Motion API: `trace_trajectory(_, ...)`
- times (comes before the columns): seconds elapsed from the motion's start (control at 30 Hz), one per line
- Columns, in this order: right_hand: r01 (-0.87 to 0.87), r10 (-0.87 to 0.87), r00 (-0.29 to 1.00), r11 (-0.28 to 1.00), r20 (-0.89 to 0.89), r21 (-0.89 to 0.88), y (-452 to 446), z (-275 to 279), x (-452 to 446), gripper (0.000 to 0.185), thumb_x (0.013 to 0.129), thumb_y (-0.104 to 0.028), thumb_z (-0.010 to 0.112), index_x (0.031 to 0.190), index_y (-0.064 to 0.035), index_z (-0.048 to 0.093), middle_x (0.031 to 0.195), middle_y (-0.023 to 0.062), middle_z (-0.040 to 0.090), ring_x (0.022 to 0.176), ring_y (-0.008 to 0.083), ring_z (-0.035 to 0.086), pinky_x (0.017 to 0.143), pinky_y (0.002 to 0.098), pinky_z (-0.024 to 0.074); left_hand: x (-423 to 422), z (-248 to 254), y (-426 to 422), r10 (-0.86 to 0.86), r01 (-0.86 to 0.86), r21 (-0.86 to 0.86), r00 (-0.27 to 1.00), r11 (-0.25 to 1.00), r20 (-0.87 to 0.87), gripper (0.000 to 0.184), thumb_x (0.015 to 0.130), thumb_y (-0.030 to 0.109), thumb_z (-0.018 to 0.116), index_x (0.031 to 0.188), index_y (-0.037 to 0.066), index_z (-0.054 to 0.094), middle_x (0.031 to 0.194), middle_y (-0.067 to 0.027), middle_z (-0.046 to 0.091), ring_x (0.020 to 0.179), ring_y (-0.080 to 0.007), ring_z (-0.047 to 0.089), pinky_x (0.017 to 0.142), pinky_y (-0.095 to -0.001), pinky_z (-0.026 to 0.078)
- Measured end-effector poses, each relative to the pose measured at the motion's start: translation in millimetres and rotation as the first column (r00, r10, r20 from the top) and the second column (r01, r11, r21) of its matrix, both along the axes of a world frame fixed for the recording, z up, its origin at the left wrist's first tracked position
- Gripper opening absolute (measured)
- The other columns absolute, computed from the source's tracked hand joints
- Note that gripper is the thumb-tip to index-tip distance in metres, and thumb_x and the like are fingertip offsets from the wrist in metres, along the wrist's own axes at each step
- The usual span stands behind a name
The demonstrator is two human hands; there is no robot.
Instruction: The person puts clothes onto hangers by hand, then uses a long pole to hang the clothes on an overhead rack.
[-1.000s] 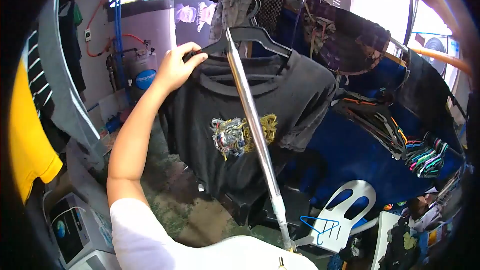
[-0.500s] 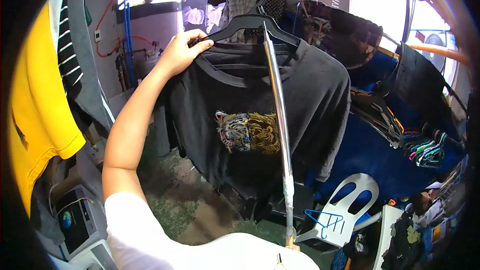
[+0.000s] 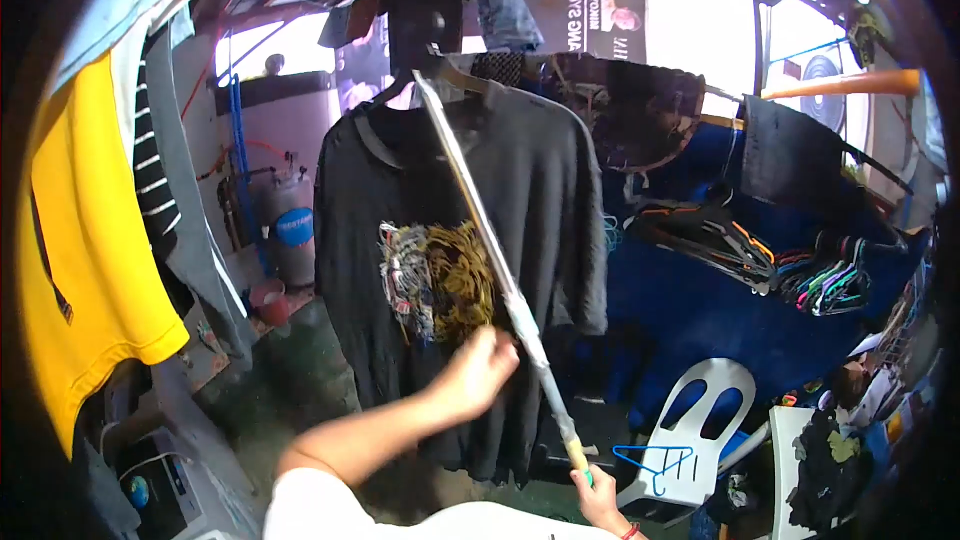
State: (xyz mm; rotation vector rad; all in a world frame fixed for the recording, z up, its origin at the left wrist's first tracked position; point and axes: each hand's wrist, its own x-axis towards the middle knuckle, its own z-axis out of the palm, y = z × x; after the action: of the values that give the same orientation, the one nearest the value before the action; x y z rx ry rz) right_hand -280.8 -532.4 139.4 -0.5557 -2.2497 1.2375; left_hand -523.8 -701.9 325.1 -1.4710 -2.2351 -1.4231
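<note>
Shirt (image 3: 455, 265) hanging — right hand (image 3: 600, 498) grips pole (image 3: 484, 230)

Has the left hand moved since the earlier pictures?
Yes. The left hand has come down and rightward in the view, closer to the white chair, which stands in nearly the same spot.

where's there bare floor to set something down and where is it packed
Bare floor shows between the hanging black shirt and the yellow garment, with a reddish bucket beyond. It is crowded around the left hand, with the metal pole and black shirt close by, and at far right, with heaped items near the white chair.
</note>
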Motion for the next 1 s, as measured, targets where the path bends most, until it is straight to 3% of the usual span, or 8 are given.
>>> trace_trajectory(0.07, -0.029, 0.029, 0.999, 0.999, -0.015, 0.035, -15.8, 45.0, -18.6, 0.037, 0.087, -0.031, 0.069, 0.076, 0.0012, 0.053, 0.061, 0.0162, 0.052, 0.055, 0.0259, 0.052, 0.054, 0.0377, 0.0419, 23.2, -71.3, 46.7, -0.327, 0.219, 0.311, 0.876, 0.925, 0.354, 0.037, 0.105, 0.026, 0.034, 0.134, 0.003, 0.034, 0.111, -0.0140, 0.052, 0.095, -0.0187, 0.060, 0.084, -0.0361, 0.050)
trace_trajectory(0.2, -0.220, 0.256, 0.957, 0.947, -0.134, 0.234, -22.2, 96.3, -40.5, 0.050, 0.082, -0.023, 0.075, 0.117, 0.0015, 0.051, 0.090, 0.0165, 0.060, 0.069, 0.0236, 0.059, 0.065, 0.0343, 0.0488, 33.3, 11.8, 72.5, -0.674, -0.042, 0.795, 0.503, 0.606, 0.541, 0.018, 0.103, 0.034, 0.042, 0.100, 0.017, 0.043, 0.068, 0.0016, 0.046, 0.049, -0.0096, 0.044, 0.043, -0.0266, 0.042)
trace_trajectory(0.3, -0.424, 0.418, 0.900, 0.905, -0.121, -0.025, -16.8, 126.7, -22.2, 0.078, 0.081, -0.015, 0.076, 0.144, -0.0003, 0.032, 0.105, 0.0129, 0.062, 0.085, 0.0159, 0.063, 0.076, 0.0319, 0.0521, -6.1, 84.1, 78.6, -0.724, -0.050, 0.837, 0.475, 0.544, 0.499, 0.022, 0.101, 0.040, 0.046, 0.093, 0.019, 0.044, 0.065, 0.0044, 0.038, 0.046, -0.0082, 0.038, 0.038, -0.0241, 0.034)
trace_trajectory(0.47, -0.313, 0.340, 0.940, 0.867, 0.001, -0.388, -12.1, 94.4, -2.2, 0.065, 0.085, -0.011, 0.070, 0.139, -0.0001, 0.035, 0.088, 0.0068, 0.064, 0.076, 0.0120, 0.061, 0.068, 0.0281, 0.0507, -122.9, 200.5, 103.5, -0.891, 0.236, 0.903, 0.373, 0.360, 0.259, 0.027, 0.100, 0.042, 0.046, 0.095, 0.015, 0.047, 0.065, 0.0043, 0.035, 0.047, -0.0091, 0.033, 0.042, -0.0232, 0.031)
trace_trajectory(0.53, -0.239, 0.229, 0.962, 0.970, -0.146, -0.049, -10.1, 105.0, -27.0, 0.059, 0.085, -0.011, 0.069, 0.136, 0.0009, 0.040, 0.085, 0.0054, 0.062, 0.074, 0.0092, 0.058, 0.066, 0.0256, 0.0484, -154.7, 235.0, 125.8, -0.956, 0.420, 0.865, 0.215, 0.275, 0.199, 0.031, 0.100, 0.042, 0.046, 0.104, 0.012, 0.048, 0.073, 0.0004, 0.045, 0.056, -0.0114, 0.045, 0.051, -0.0248, 0.041)
trace_trajectory(0.73, -0.039, -0.067, 0.896, 0.973, -0.438, -0.229, -27.5, 204.0, -109.9, 0.063, 0.084, -0.004, 0.063, 0.141, 0.0001, 0.036, 0.080, 0.0013, 0.058, 0.054, 0.0045, 0.049, 0.045, 0.0197, 0.0396, -201.8, 302.8, 138.8, -0.523, 0.554, 0.379, 0.831, 0.742, -0.190, 0.048, 0.101, 0.045, 0.043, 0.123, 0.003, 0.046, 0.101, -0.0109, 0.061, 0.087, -0.0179, 0.060, 0.077, -0.0338, 0.052)
trace_trajectory(0.83, 0.079, -0.144, 0.860, 0.986, -0.489, -0.150, -20.5, 255.6, -151.2, 0.064, 0.086, -0.003, 0.060, 0.144, -0.0017, 0.033, 0.078, 0.0018, 0.057, 0.049, 0.0038, 0.046, 0.040, 0.0186, 0.0375, -232.5, 274.3, 110.5, -0.311, 0.664, 0.254, 0.608, 0.703, -0.731, 0.042, 0.101, 0.036, 0.046, 0.120, -0.001, 0.050, 0.108, -0.0180, 0.059, 0.096, -0.0275, 0.060, 0.088, -0.0364, 0.048)
trace_trajectory(1.0, 0.232, -0.233, 0.839, 0.971, -0.491, -0.063, -26.4, 328.7, -215.7, 0.061, 0.089, -0.003, 0.058, 0.145, -0.0020, 0.033, 0.070, -0.0019, 0.051, 0.043, 0.0021, 0.040, 0.036, 0.0167, 0.0333, -309.2, 216.0, 65.9, -0.530, 0.673, -0.011, 0.573, 0.740, -0.625, 0.041, 0.099, 0.036, 0.048, 0.118, 0.000, 0.053, 0.112, -0.0206, 0.054, 0.107, -0.0342, 0.055, 0.093, -0.0393, 0.044)
